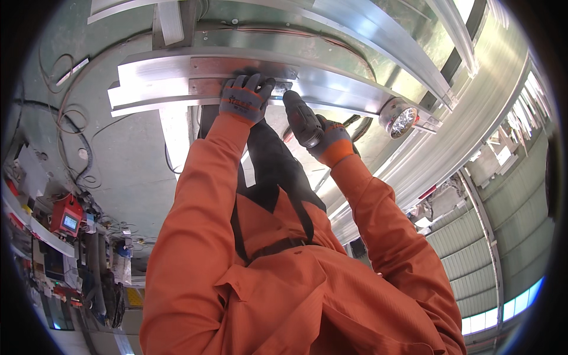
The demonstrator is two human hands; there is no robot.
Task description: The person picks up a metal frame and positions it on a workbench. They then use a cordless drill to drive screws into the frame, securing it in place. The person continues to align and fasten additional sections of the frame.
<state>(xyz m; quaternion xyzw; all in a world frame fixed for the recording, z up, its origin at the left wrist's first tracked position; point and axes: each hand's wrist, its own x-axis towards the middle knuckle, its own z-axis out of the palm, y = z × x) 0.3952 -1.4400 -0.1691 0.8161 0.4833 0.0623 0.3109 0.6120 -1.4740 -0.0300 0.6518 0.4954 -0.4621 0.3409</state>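
Note:
A long silvery aluminium profile (154,77) lies crosswise in front of me. A flat, duller metal strip (207,67) rests along its channel. My left hand (244,97), in a grey and orange work glove, grips the profile's near side, its bent fingers reaching over onto the strip; the fingertips are partly hidden. My right hand (332,142), gloved alike, is closed around a dark power drill (303,124). The drill's front end points at the profile, just right of my left fingers. Its bit cannot be made out.
A round container of shiny small metal pieces (400,118) sits at the profile's right end. More long aluminium profiles (378,35) lie beyond and to the right. Cables (65,112) loop on the floor at left, near a red device with a screen (67,216).

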